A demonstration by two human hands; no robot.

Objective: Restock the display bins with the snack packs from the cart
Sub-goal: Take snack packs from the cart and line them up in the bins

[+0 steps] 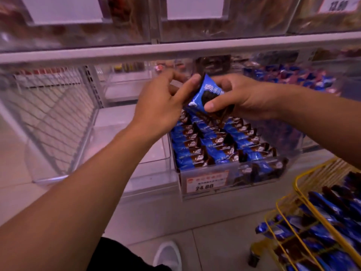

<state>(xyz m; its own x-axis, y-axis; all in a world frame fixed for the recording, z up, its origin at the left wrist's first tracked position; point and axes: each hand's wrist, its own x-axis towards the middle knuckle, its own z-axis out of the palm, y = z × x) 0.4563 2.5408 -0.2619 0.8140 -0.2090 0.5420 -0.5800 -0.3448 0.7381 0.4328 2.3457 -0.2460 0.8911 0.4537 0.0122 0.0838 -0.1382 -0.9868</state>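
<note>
Snack pack [205, 96] blue, held between our hands over display bin [211, 184]; long axis steep, top end tilted up and right. Left hand [162, 100] pinches upper left edge, fingers curled; right hand [238, 96] grips right side, thumb across front. We see lower end hidden behind thumb; white characters partly covered, unreadable. Price tag [207, 181] reads 24.80. Bin holds three rows of same packs. Yellow cart [304, 194] at right, cut off by frame

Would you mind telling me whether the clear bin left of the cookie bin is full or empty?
Empty: the clear bin shows only bare walls and floor.
</note>
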